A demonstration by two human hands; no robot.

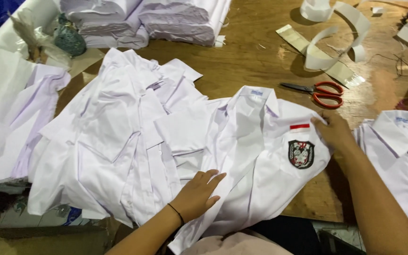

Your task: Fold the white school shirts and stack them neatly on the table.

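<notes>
White cloth on varnished wood.
Under my left hand (197,193) the shirt (256,156) is smooth matt cotton-like cloth, its badge (301,154) embroidered; the table (251,56) is glossy wood; the scissors (319,92) have red plastic handles and metal blades.

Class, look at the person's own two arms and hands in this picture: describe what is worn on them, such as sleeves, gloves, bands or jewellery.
Both forearms are bare, with no sleeves reaching into view and no gloves. The left hand has a thin black band around its wrist, like a hair tie or cord bracelet. The right hand and its wrist show nothing worn: no watch or bracelet. No rings can be made out on either hand.
</notes>
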